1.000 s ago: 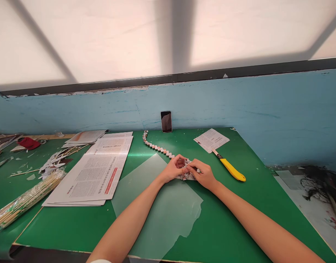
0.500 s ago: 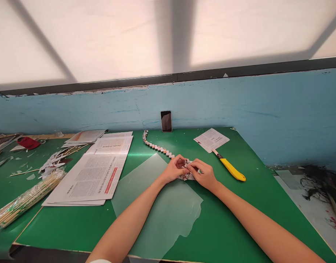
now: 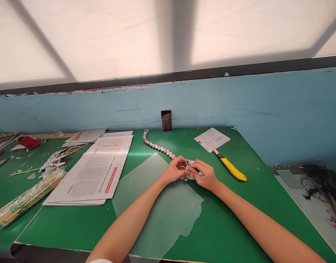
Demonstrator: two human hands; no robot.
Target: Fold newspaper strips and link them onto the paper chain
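A zigzag chain of folded newspaper [image 3: 159, 148] runs across the green table from near the wall to my hands. My left hand [image 3: 175, 171] is closed on the near end of this folded paper chain. Thumb and fingers of my right hand [image 3: 205, 174] pinch folded paper at the same end, close against the left fingertips. Small paper pieces show below and between the fingers; the exact folds are hidden. Beneath my hands lies a translucent sheet [image 3: 157, 204] with one ragged edge.
A yellow utility knife [image 3: 233, 168] lies at the right, its blade end touching a square of newspaper [image 3: 212, 138]. A phone [image 3: 166, 120] leans on the blue wall. At left are stacked newspapers [image 3: 88, 175], bagged wooden sticks [image 3: 28, 199], paper scraps [image 3: 53, 160] and a red cloth [image 3: 29, 142].
Both hands stay at the chain's end with only slight finger movement. The whole view has shifted very slightly.
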